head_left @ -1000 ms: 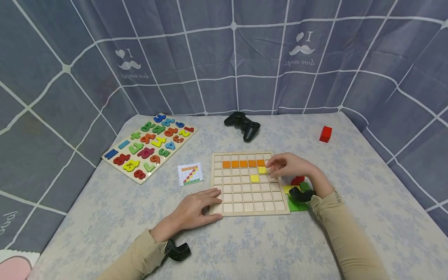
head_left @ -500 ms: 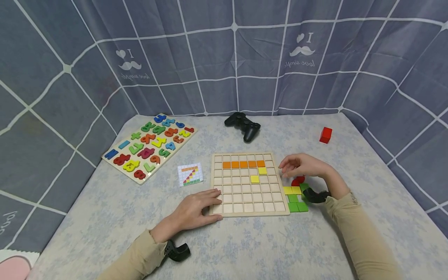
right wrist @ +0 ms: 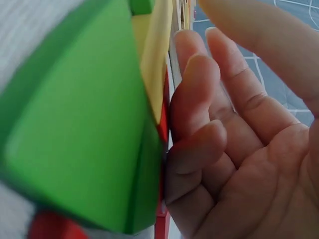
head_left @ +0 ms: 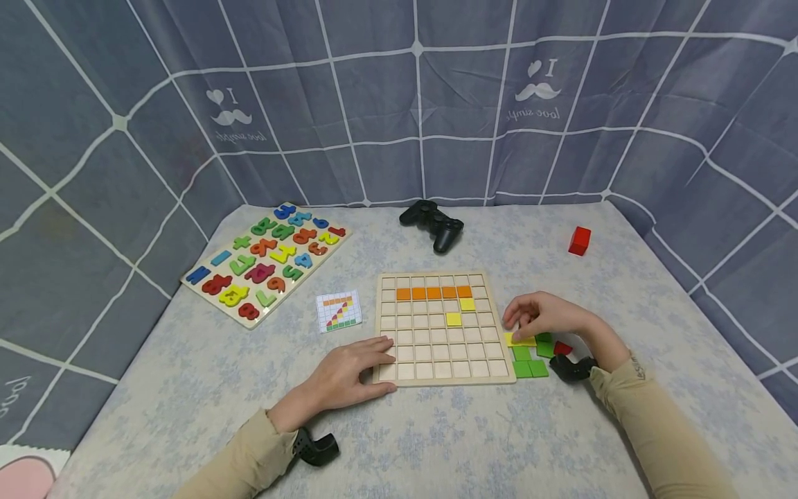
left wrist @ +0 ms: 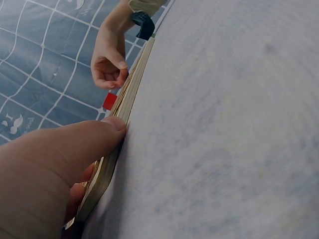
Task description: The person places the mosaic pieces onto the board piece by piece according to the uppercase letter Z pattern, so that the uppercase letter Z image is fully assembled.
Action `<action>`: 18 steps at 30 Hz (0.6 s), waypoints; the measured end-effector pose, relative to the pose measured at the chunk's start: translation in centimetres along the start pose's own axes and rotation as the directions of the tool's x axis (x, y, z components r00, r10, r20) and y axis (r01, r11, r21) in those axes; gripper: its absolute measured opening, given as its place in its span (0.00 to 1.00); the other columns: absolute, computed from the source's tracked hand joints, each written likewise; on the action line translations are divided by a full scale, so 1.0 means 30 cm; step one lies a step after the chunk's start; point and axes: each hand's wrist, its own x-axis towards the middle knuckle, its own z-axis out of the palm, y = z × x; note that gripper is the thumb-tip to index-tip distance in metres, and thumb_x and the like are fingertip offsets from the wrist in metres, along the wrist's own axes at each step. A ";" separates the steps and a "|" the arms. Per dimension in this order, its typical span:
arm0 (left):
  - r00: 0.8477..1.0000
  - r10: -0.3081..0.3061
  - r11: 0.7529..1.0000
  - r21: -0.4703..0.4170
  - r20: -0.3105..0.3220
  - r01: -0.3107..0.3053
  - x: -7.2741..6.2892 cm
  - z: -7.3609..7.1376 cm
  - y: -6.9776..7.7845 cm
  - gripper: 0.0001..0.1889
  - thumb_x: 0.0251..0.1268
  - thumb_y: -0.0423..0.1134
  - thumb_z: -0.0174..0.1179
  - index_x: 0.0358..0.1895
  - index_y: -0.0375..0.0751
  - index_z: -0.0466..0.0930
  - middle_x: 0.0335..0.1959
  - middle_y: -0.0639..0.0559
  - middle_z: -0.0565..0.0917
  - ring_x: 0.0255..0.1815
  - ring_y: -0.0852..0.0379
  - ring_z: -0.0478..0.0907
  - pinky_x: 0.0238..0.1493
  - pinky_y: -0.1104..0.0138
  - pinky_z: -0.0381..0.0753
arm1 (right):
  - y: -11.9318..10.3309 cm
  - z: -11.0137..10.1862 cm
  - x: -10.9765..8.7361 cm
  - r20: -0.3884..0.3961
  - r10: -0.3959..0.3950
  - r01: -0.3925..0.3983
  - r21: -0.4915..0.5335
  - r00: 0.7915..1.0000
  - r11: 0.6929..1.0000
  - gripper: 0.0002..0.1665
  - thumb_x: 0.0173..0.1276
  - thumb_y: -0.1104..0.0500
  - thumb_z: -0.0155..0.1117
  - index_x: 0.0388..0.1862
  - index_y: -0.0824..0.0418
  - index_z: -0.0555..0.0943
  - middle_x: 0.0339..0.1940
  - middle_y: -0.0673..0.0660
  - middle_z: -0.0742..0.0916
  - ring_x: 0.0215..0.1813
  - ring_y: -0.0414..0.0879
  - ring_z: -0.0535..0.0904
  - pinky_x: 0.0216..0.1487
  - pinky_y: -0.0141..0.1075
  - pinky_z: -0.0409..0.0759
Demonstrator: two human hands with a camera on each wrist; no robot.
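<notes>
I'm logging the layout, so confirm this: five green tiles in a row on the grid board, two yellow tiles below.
Not green: the head view shows five orange tiles in a row on the grid board, two yellow tiles below.

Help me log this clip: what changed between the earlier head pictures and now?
The right hand moved rightward from over the right side of the board, then toward the person, to the loose yellow tiles. The left hand, board and laid orange tiles stayed put.
</notes>
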 end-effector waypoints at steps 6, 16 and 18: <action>1.000 -0.007 1.000 -0.003 0.004 0.007 0.001 -0.003 0.000 0.23 0.57 0.57 0.63 0.50 0.45 0.83 0.61 0.48 0.75 0.64 0.54 0.69 0.60 0.59 0.71 | -0.006 0.016 0.002 -0.028 0.012 -0.014 -0.076 1.000 0.997 0.17 0.56 0.62 0.71 0.42 0.68 0.79 0.34 0.59 0.82 0.26 0.43 0.73 0.29 0.32 0.75; 1.000 -0.010 1.000 -0.002 0.002 0.010 -0.001 -0.005 -0.002 0.23 0.57 0.57 0.62 0.50 0.46 0.83 0.61 0.48 0.75 0.64 0.54 0.69 0.60 0.59 0.71 | -0.025 0.024 0.004 -0.033 0.024 -0.028 -0.130 0.999 0.991 0.15 0.55 0.63 0.71 0.40 0.67 0.79 0.32 0.57 0.82 0.27 0.44 0.74 0.29 0.34 0.76; 1.000 -0.009 1.000 0.001 0.003 0.009 -0.001 -0.005 -0.002 0.23 0.57 0.57 0.62 0.50 0.46 0.83 0.61 0.48 0.75 0.64 0.54 0.69 0.60 0.59 0.71 | -0.028 0.025 0.003 -0.031 0.030 -0.034 -0.139 0.999 0.990 0.15 0.55 0.62 0.72 0.40 0.66 0.79 0.31 0.56 0.82 0.27 0.44 0.73 0.28 0.33 0.75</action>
